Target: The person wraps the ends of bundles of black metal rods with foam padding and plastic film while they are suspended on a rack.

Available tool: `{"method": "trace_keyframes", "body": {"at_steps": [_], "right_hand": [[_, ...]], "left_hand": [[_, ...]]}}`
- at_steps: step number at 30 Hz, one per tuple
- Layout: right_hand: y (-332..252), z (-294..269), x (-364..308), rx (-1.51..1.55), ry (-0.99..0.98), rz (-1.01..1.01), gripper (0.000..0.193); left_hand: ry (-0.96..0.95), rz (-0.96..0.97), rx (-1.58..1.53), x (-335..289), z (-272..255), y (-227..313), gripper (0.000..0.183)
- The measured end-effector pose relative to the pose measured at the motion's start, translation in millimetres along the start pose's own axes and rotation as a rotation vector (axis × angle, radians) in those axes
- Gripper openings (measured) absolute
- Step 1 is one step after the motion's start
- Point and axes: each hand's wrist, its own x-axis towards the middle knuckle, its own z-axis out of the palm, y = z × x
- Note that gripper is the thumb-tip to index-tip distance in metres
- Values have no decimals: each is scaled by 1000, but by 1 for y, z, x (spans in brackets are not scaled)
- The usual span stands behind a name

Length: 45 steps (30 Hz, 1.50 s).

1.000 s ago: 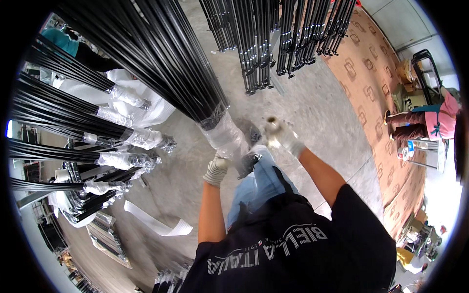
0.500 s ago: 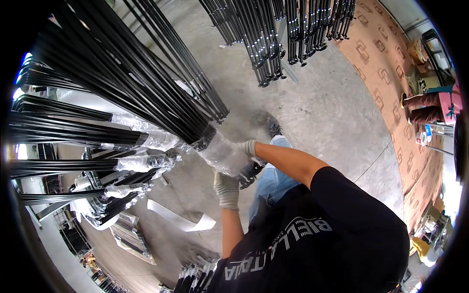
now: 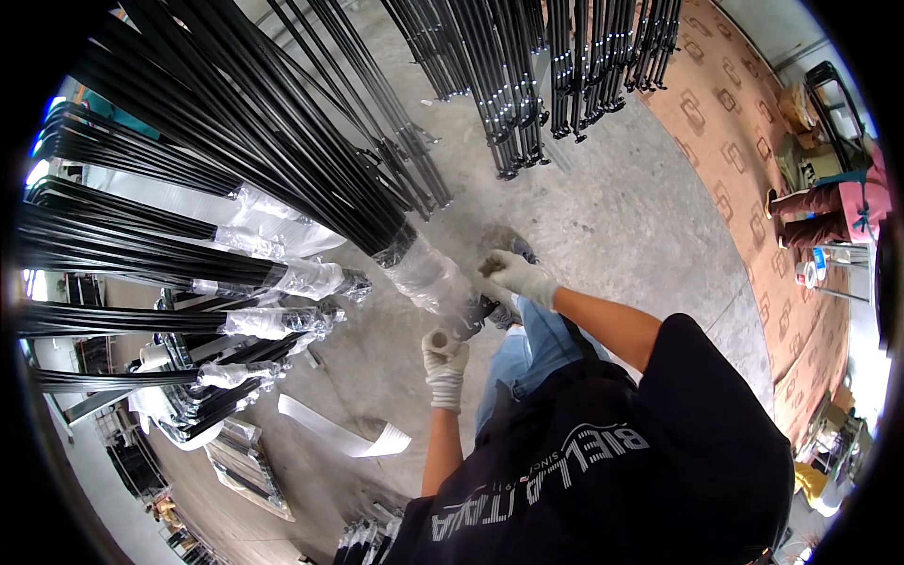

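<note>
Crinkled plastic wrap (image 3: pixel 428 277) sheathes black tubes (image 3: pixel 315 165) — at their near end.

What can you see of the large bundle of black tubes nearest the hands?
The bundle is many long, slim, glossy black tubes, slanting from the picture's upper left toward its middle. Wrinkled, translucent, plastic-looking film wraps its near end. The gloved left hand and right hand flank that end; contact is unclear.

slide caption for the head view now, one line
Gloved left hand and right hand near the plastic wrap on a bundle of black tubes, a white strip on the floor.
</note>
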Motion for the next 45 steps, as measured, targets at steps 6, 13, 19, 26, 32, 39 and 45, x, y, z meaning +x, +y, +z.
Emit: {"method": "trace_keyframes", "body": {"at_steps": [6,13,19,26,32,39,45], "right_hand": [[-19,62,-88,-389,20,-355,47],[-22,62,-106,-388,144,-118,46],[4,54,-91,-92,169,-256,44],[1,29,-99,184,11,-18,39],[45,-12,-116,384,218,27,45],[29,-63,2,-146,216,20,41],[43,33,62,-578,-195,-207,31]], "left_hand": [[-94,333,296,-42,54,71,39],[-33,168,-17,-17,49,94,58],[-469,-213,-239,69,41,54,50],[-474,46,66,116,15,-17,24],[-677,80,337,104,53,40,41],[-681,139,321,48,69,65,55],[-519,-14,661,9,48,112,55]]}}
